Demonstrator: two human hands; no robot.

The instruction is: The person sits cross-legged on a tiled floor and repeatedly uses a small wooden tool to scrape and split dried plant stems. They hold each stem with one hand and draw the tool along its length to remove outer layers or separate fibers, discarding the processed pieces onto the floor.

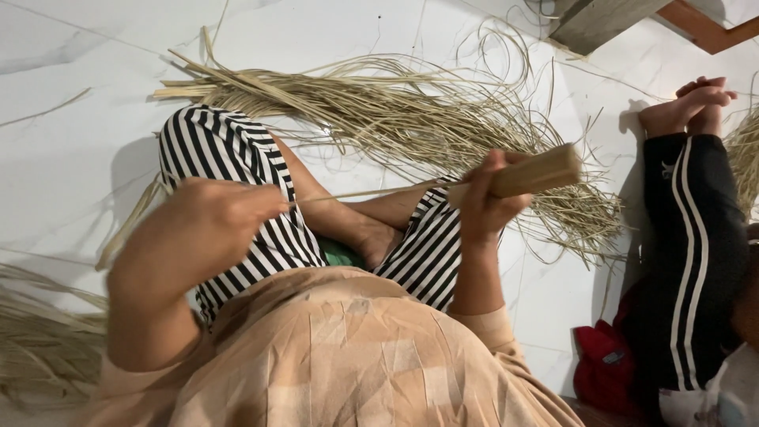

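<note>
Strip (371, 192) of dried reed runs almost level between your hands, your left hand (217, 209) pinching its near end, your right hand (486, 198) gripping the wooden block (534, 172) at its far end.

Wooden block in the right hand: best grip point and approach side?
Grip the wooden block at its near end, as the right hand does, coming from below. It is long and flat-sided, so fingers wrap across its width. The strip enters at that end, running to the left hand.

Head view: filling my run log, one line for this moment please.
left hand: pinches thin straw strip | right hand: holds tan wooden block | floor: dried straw pile
</note>
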